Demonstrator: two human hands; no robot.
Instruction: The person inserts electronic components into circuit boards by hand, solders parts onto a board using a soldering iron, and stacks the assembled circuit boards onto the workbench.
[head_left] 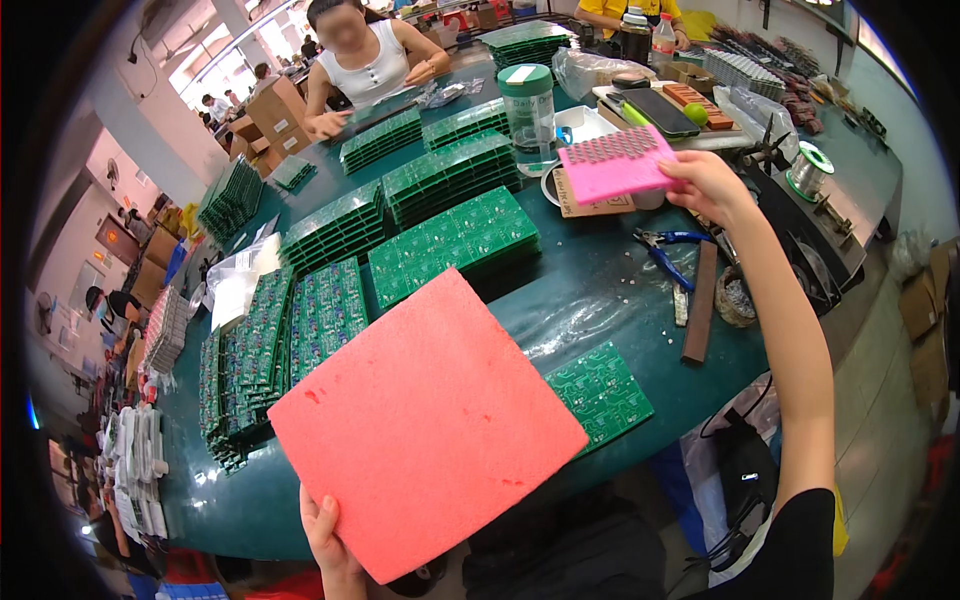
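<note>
My left hand (328,535) grips the lower left edge of a large square sheet of salmon-red foam (430,420). The sheet is tilted above the front of the table and covers part of a green circuit board (612,395). Out to the right, my right hand (708,188) pinches the edge of a small pink foam block (612,182). Rows of small dark parts stand on that block; their kind is too small to tell. Below my right hand lie blue-handled pliers (672,258) and a brown bar (701,300).
Stacked green circuit boards (455,240) fill the table's middle; populated boards (325,315) stand at left. A green-lidded clear bottle (527,120), a phone (660,112) and a solder wire spool (810,172) are towards the back right. A person in white (370,60) sits across the table.
</note>
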